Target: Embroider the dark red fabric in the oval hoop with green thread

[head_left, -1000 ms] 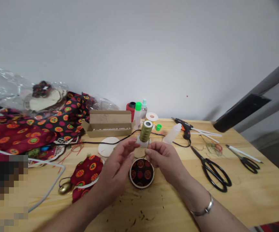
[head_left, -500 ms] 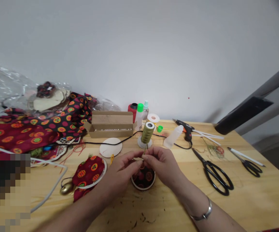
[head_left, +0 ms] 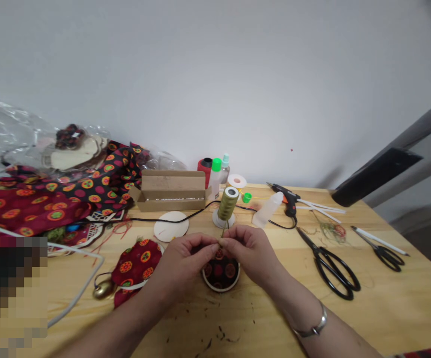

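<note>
Pinching olive thread [head_left: 223, 232] just before the spool [head_left: 227, 203], my left hand [head_left: 183, 258] and right hand [head_left: 251, 251] are closed on it; gentle tension seems wise.

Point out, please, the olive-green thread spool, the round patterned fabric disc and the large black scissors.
Olive-green thread spool [head_left: 227, 204], head view, on the wound thread.
Round patterned fabric disc [head_left: 221, 273], head view, on its front face.
Large black scissors [head_left: 318, 252], head view, on the pivot.
</note>
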Demonstrator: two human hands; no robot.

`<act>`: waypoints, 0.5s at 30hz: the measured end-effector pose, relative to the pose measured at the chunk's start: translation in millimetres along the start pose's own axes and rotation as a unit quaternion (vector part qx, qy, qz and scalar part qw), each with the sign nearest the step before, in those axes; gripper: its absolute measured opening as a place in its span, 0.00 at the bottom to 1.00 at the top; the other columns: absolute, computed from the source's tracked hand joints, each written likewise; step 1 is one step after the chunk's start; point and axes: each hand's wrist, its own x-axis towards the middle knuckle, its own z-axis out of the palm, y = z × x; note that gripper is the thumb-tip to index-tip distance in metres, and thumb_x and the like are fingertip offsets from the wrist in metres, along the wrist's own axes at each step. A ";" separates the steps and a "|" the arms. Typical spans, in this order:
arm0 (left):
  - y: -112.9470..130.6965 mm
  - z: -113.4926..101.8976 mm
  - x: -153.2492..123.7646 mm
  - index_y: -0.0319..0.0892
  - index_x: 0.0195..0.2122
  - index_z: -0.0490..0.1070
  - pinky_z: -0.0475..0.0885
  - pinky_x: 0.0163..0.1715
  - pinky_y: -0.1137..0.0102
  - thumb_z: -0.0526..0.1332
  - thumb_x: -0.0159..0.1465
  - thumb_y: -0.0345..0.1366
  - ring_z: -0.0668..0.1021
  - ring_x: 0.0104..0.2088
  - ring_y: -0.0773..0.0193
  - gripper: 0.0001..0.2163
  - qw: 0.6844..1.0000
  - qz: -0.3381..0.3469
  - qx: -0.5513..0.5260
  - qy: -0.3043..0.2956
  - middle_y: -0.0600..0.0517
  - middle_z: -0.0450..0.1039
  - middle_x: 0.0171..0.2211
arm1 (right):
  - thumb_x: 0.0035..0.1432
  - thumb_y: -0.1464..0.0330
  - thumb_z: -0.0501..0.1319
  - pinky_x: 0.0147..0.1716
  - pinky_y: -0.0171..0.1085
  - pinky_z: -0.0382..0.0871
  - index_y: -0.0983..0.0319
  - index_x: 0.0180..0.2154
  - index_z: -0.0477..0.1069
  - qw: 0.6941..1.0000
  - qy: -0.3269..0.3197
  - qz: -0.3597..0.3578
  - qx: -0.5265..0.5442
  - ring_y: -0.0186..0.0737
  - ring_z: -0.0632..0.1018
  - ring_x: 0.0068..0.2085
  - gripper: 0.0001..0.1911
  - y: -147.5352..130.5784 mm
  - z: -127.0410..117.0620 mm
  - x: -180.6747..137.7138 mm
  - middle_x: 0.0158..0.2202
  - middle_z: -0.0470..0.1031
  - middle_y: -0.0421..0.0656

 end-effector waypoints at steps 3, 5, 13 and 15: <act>-2.6 -2.0 0.7 0.41 0.28 0.77 0.68 0.26 0.75 0.64 0.53 0.38 0.73 0.25 0.67 0.07 0.999 -0.007 -0.036 -0.027 0.53 0.76 0.24 | 0.48 0.71 0.59 0.17 0.29 0.60 0.63 0.21 0.65 1.000 -0.002 -0.002 -0.007 0.28 0.65 0.17 0.06 -1.0 0.2 0.2 0.16 0.66 0.33; -4.1 -3.0 0.9 0.41 0.28 0.77 0.67 0.26 0.75 0.64 0.53 0.38 0.73 0.24 0.68 0.07 0.998 -0.006 -0.048 -0.040 0.54 0.75 0.23 | 0.48 0.71 0.59 0.17 0.29 0.60 0.63 0.21 0.65 1.000 -0.004 -0.001 -0.009 0.28 0.65 0.17 0.06 -0.9 0.1 0.4 0.17 0.66 0.34; 6.1 0.4 -0.6 0.41 0.25 0.78 0.67 0.25 0.76 0.65 0.50 0.35 0.73 0.23 0.68 0.04 0.999 -0.024 -0.036 0.004 0.54 0.76 0.22 | 0.49 0.71 0.58 0.17 0.29 0.59 0.63 0.22 0.65 1.000 -0.008 -0.011 0.005 0.28 0.65 0.18 0.06 -1.5 0.1 -2.0 0.17 0.64 0.34; 7.6 1.1 -0.9 0.41 0.24 0.78 0.67 0.23 0.77 0.65 0.50 0.34 0.73 0.21 0.69 0.04 0.999 -0.019 -0.025 0.021 0.54 0.76 0.20 | 0.49 0.70 0.58 0.17 0.29 0.59 0.63 0.22 0.65 1.000 -0.010 -0.010 0.008 0.27 0.64 0.18 0.06 -1.0 0.6 -2.5 0.17 0.63 0.34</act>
